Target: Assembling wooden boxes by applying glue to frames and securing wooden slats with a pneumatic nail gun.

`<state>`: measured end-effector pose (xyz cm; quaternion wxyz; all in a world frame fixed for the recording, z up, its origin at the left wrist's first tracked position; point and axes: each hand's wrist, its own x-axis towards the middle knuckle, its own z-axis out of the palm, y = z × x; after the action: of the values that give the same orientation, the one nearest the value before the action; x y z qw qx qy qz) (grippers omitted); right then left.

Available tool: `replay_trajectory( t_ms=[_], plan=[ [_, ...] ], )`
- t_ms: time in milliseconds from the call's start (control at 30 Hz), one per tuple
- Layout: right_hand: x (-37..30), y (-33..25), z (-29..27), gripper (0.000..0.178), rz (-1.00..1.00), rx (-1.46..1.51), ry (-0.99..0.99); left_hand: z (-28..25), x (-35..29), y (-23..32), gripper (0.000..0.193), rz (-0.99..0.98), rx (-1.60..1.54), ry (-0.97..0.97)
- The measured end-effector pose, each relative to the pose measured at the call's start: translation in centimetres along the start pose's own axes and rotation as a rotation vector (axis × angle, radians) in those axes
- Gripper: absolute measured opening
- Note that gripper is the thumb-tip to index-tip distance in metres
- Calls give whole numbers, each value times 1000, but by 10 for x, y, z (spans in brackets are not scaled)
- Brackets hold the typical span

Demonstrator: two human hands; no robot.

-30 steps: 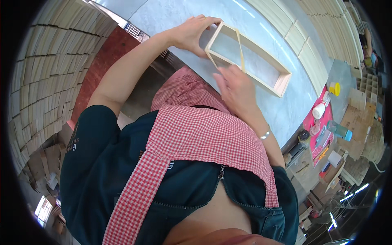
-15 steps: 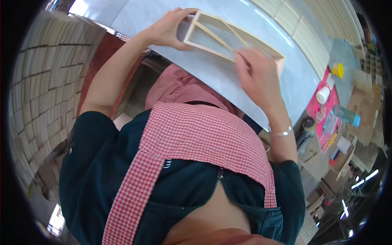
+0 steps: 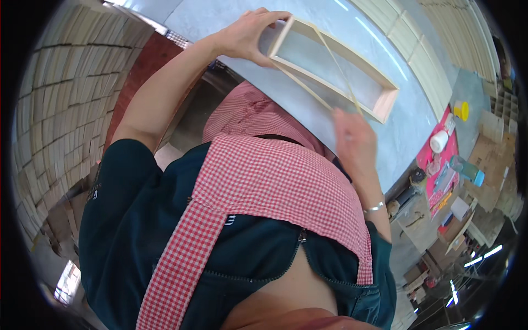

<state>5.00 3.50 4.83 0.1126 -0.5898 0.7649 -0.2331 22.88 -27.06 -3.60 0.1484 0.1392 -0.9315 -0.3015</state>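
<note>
A pale grey table [image 3: 385, 137] runs across the upper part of the view, with rows of light wooden slats [image 3: 423, 60] laid along its far side and more stacked slats [image 3: 60, 110] filling the wall at the person's left. On the right end of the table lies a red mat [image 3: 448, 159] carrying a white bottle [image 3: 439, 141], with a yellow cap-like piece [image 3: 462, 110] just beyond it; a clear bottle with a blue end [image 3: 467, 170] lies near them, and the small items further right and lower are too small and bent by the lens to name. Much of the lower view is taken up by the person's dark top and red-checked apron [image 3: 275, 187], which hide the near table edge. A long, shallow wooden frame [image 3: 335, 69], open and with nothing in it, sits tilted on the table near its front edge. The left hand [image 3: 247, 36] is clamped around the frame's left end, fingers curled over the top rim. A thin elastic band [image 3: 300, 82] stretches along and across the frame toward the right hand [image 3: 352, 137], which is blurred; its fingers seem pinched on the band, though the grip cannot be made out clearly. A silver bangle [image 3: 375, 207] sits on the right wrist. The two hands are well apart.
</note>
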Motion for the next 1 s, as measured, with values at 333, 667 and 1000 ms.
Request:
replay_trajectory(
  t_ms=[333, 667, 1000],
  plan=[
    [-3, 124, -54, 69, 243, -83, 73, -10, -4, 6, 109, -48, -86, -45],
    [-4, 140, -6, 58, 143, 202, 314, -10, -11, 19, 103, -78, -15, -68],
    [-23, 125, 12, 52, 369, 342, 266, -8, -40, 52, 58, -525, -852, 89]
  ],
)
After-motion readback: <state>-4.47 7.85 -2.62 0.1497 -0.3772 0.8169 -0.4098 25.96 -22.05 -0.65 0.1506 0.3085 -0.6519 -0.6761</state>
